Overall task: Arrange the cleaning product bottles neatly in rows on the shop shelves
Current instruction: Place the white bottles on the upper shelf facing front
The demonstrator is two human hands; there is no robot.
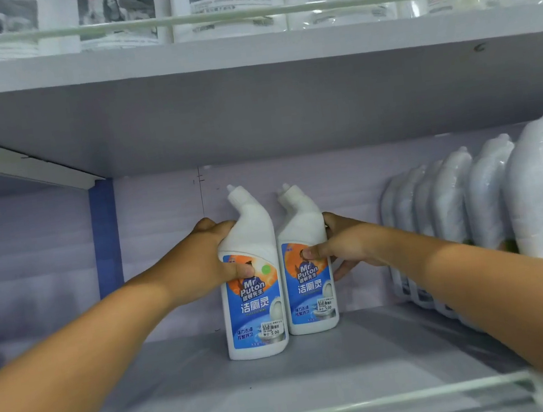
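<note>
Roughly early-stage: left hand (202,266) grips one white angled-neck toilet-cleaner bottle (253,298), right hand (341,248) grips its twin bottle (307,280), both upright, side by side mid grey shelf (286,383); wrapped white bottle row (454,216) stands right, left side unfilled.

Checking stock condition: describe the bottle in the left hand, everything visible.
The left bottle is white plastic with an angled neck and white cap, a blue and orange label, and a price sticker low on the front. It stands upright on the grey shelf, beside the right bottle. The left hand grips its shoulder.
</note>
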